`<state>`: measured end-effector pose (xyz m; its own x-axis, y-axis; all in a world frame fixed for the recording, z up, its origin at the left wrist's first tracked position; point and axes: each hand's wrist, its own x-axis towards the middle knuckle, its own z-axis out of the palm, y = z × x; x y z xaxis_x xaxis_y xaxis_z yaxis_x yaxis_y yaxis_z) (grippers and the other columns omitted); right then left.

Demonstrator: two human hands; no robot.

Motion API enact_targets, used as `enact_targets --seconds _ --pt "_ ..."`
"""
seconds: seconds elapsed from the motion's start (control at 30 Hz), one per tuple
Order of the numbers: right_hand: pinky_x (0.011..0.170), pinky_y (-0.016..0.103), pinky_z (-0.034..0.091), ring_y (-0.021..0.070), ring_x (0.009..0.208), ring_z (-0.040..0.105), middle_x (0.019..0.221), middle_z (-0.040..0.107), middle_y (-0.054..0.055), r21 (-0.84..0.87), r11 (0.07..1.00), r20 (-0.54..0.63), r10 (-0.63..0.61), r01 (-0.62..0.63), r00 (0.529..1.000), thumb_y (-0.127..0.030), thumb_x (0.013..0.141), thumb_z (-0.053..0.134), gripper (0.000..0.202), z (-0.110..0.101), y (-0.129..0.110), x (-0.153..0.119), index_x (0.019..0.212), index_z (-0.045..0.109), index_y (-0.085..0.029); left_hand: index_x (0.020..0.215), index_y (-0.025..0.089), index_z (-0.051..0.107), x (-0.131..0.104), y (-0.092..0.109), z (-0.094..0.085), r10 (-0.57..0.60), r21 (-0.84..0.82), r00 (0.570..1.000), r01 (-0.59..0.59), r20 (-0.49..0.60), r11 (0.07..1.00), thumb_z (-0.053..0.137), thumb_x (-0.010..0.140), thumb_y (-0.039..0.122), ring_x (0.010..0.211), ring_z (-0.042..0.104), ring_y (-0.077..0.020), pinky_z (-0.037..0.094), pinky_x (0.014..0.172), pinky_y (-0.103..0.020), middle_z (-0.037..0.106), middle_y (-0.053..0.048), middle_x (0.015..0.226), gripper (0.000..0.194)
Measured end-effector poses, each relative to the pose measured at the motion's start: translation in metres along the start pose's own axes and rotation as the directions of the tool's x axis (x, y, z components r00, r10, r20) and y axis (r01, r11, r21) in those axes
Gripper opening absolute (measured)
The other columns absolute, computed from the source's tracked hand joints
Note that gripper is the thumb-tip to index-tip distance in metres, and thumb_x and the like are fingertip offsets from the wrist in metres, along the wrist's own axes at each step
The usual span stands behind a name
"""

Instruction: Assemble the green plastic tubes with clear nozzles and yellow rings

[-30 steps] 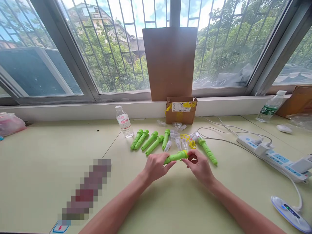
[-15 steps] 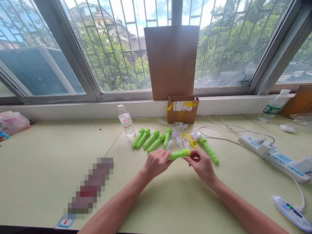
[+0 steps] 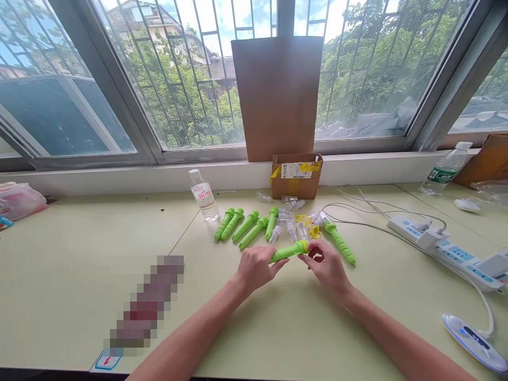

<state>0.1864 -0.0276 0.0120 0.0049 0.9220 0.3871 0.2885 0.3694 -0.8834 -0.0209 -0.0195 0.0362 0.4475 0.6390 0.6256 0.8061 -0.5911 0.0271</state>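
Observation:
My left hand (image 3: 257, 264) is closed round one end of a green plastic spike (image 3: 286, 252), held level just above the table. At the spike's other end sits a yellow ring (image 3: 304, 246), and the fingertips of my right hand (image 3: 326, 264) pinch it there. My right fingers partly hide that end. Beyond my hands lie several more green spikes (image 3: 245, 226). Clear plastic tubes and nozzle-like pieces (image 3: 291, 230) are loosely heaped beside them, among some loose yellow rings (image 3: 315, 231). To the right, another green spike (image 3: 340, 243) has a clear piece at its top.
A water bottle (image 3: 203, 196) stands behind the spikes. Against the sill is an open cardboard box (image 3: 296, 182). At right lie a power strip (image 3: 448, 251) with cables, a white oval device (image 3: 474, 341) and another bottle (image 3: 446, 169). A blurred-out object (image 3: 145, 301) lies at left.
The view has shifted slightly. Both hands keep their hold on the spike and its ring, with only small finger movement; the loose pieces lie as before.

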Motion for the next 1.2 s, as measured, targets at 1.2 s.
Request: enact_targets --seconds 1.2 --pt "0.055 0.031 0.057 0.0146 0.062 0.057 0.08 0.056 0.003 -0.068 0.992 -0.013 -0.107 0.106 0.994 -0.041 0.08 0.065 0.025 -0.0054 -0.0068 0.0013 0.084 0.055 -0.02 0.078 0.019 0.056 -0.0047 0.0089 0.0048 -0.118 -0.12 0.993 0.121 0.033 0.985 0.055 0.084 0.043 0.044 0.054 -0.0131 0.031 0.044 -0.024 0.057 0.002 0.05 0.025"
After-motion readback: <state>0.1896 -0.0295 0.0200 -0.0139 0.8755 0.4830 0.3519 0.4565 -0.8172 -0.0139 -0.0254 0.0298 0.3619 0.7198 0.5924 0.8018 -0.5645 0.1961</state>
